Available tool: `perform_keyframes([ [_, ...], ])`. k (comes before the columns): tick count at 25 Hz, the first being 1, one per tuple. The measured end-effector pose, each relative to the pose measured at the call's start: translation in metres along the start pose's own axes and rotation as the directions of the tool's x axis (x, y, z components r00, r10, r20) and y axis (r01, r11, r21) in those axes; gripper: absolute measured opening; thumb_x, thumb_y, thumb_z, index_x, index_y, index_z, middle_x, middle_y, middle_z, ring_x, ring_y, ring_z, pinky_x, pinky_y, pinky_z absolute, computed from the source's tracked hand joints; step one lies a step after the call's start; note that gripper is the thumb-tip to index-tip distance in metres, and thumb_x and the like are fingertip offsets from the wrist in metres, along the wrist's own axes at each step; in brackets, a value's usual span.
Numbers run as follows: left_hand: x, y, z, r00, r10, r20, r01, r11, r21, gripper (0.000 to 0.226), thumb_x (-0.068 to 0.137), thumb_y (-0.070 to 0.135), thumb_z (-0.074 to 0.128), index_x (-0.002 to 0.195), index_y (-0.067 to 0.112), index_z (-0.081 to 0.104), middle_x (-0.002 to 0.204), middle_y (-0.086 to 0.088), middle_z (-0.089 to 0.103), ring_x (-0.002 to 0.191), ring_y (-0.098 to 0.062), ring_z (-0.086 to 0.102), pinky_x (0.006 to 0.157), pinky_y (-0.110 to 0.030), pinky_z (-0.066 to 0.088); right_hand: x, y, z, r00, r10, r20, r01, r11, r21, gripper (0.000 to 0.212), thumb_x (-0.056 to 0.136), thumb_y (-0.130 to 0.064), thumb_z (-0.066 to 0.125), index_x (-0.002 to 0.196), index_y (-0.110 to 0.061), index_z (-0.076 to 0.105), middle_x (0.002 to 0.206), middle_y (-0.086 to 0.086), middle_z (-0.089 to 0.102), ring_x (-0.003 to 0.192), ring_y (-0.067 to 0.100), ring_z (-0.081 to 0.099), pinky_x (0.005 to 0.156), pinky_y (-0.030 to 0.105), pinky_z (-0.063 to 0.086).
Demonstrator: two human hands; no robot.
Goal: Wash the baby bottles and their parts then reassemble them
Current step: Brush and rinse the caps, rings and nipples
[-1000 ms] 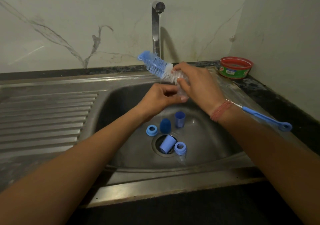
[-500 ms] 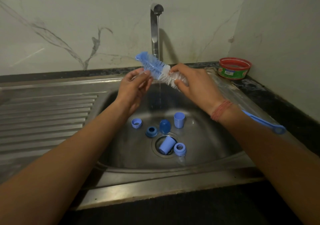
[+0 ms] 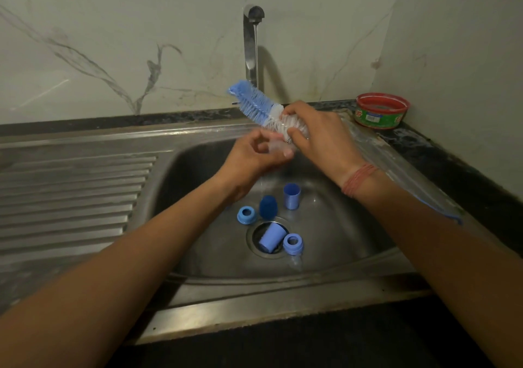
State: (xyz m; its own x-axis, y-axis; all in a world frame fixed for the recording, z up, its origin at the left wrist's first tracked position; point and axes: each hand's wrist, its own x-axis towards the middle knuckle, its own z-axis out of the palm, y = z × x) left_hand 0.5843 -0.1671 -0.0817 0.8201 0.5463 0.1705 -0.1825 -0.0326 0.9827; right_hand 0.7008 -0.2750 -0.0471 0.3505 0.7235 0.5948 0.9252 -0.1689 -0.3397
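The left hand (image 3: 254, 158) has returned, pinching a clear part; right hand (image 3: 319, 135) grips one brush (image 3: 254, 103); five blue parts below.

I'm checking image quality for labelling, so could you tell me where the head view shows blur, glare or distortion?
Head view: dim overall; left hand motion-blurred, its clear part indistinct; soft glare on the sink rim; wide-angle bending of the counter edges; tap shadow on the wall.
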Motion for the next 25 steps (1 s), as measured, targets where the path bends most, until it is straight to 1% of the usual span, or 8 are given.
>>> perform_keyframes([
  [2, -0.002, -0.004, 0.006, 0.997, -0.030, 0.071, 0.022, 0.993, 0.118, 0.031, 0.084, 0.006, 0.074, 0.110, 0.006, 0.058, 0.103, -0.011, 0.069, 0.092, -0.017, 0.070, 0.078, -0.025, 0.057, 0.001, 0.003, 0.002, 1.000, 0.020, 0.011, -0.020, 1.000, -0.013, 0.030, 0.091, -0.016, 0.057, 0.121, -0.018, 0.055, 0.110, 0.011, 0.066, 0.094, 0.028, 0.063, 0.079, 0.041, 0.054],
  [6, 0.009, -0.014, -0.003, 0.996, -0.062, -0.066, 0.079, 0.953, 0.292, 0.030, 0.089, 0.026, 0.072, 0.114, 0.010, 0.065, 0.094, -0.001, 0.072, 0.077, -0.006, 0.066, 0.069, -0.019, 0.053, 0.004, 0.025, 0.006, 0.995, 0.097, -0.003, -0.097, 0.992, -0.077, 0.031, 0.089, -0.015, 0.057, 0.120, -0.018, 0.056, 0.104, 0.014, 0.068, 0.089, 0.035, 0.063, 0.072, 0.041, 0.053],
  [8, 0.021, -0.024, -0.021, 0.984, -0.076, -0.164, 0.127, 0.936, 0.328, 0.029, 0.091, 0.025, 0.069, 0.116, 0.013, 0.065, 0.098, -0.002, 0.071, 0.083, -0.010, 0.065, 0.074, -0.023, 0.053, 0.004, 0.037, 0.008, 0.989, 0.146, 0.005, -0.145, 0.984, -0.099, 0.030, 0.088, -0.015, 0.056, 0.118, -0.020, 0.056, 0.102, 0.016, 0.067, 0.087, 0.038, 0.062, 0.071, 0.044, 0.053],
  [11, 0.043, -0.037, -0.043, 0.956, -0.055, -0.287, 0.168, 0.907, 0.385, 0.034, 0.090, 0.009, 0.068, 0.123, 0.015, 0.064, 0.113, -0.003, 0.065, 0.104, -0.017, 0.063, 0.088, -0.029, 0.053, 0.003, 0.047, 0.009, 0.982, 0.189, 0.026, -0.184, 0.975, -0.124, 0.030, 0.087, -0.015, 0.055, 0.116, -0.018, 0.056, 0.101, 0.018, 0.066, 0.088, 0.039, 0.061, 0.072, 0.045, 0.052],
  [14, 0.063, -0.046, -0.047, 0.929, -0.021, -0.369, 0.175, 0.905, 0.389, 0.041, 0.085, -0.003, 0.069, 0.122, 0.014, 0.066, 0.120, -0.006, 0.066, 0.115, -0.021, 0.061, 0.099, -0.034, 0.051, 0.003, 0.052, 0.010, 0.978, 0.209, 0.027, -0.203, 0.970, -0.133, 0.030, 0.087, -0.012, 0.054, 0.117, -0.016, 0.056, 0.100, 0.019, 0.065, 0.089, 0.039, 0.060, 0.071, 0.045, 0.052],
  [18, 0.081, -0.051, -0.036, 0.911, -0.017, -0.412, 0.166, 0.929, 0.331, 0.044, 0.084, -0.007, 0.068, 0.125, 0.010, 0.063, 0.120, -0.010, 0.066, 0.110, -0.021, 0.064, 0.093, -0.029, 0.053, 0.005, 0.058, 0.011, 0.974, 0.224, 0.024, -0.219, 0.967, -0.130, 0.031, 0.088, -0.013, 0.055, 0.118, -0.015, 0.055, 0.104, 0.019, 0.065, 0.093, 0.040, 0.059, 0.073, 0.045, 0.051],
  [22, 0.085, -0.054, -0.030, 0.907, 0.027, -0.420, 0.115, 0.944, 0.309, 0.029, 0.087, 0.020, 0.075, 0.112, 0.009, 0.067, 0.099, -0.003, 0.070, 0.089, -0.011, 0.065, 0.089, -0.029, 0.054, 0.005, 0.058, 0.013, 0.971, 0.237, 0.032, -0.231, 0.964, -0.134, 0.031, 0.089, -0.016, 0.056, 0.120, -0.016, 0.055, 0.108, 0.018, 0.063, 0.099, 0.039, 0.058, 0.079, 0.047, 0.051],
  [25, 0.084, -0.053, -0.030, 0.919, 0.014, -0.395, 0.125, 0.937, 0.325, 0.026, 0.090, 0.029, 0.071, 0.110, 0.013, 0.067, 0.095, 0.001, 0.070, 0.094, -0.015, 0.065, 0.092, -0.034, 0.054, 0.005, 0.059, 0.013, 0.967, 0.251, 0.044, -0.244, 0.961, -0.130, 0.032, 0.090, -0.017, 0.055, 0.121, -0.017, 0.054, 0.110, 0.017, 0.063, 0.100, 0.038, 0.058, 0.081, 0.046, 0.051],
])
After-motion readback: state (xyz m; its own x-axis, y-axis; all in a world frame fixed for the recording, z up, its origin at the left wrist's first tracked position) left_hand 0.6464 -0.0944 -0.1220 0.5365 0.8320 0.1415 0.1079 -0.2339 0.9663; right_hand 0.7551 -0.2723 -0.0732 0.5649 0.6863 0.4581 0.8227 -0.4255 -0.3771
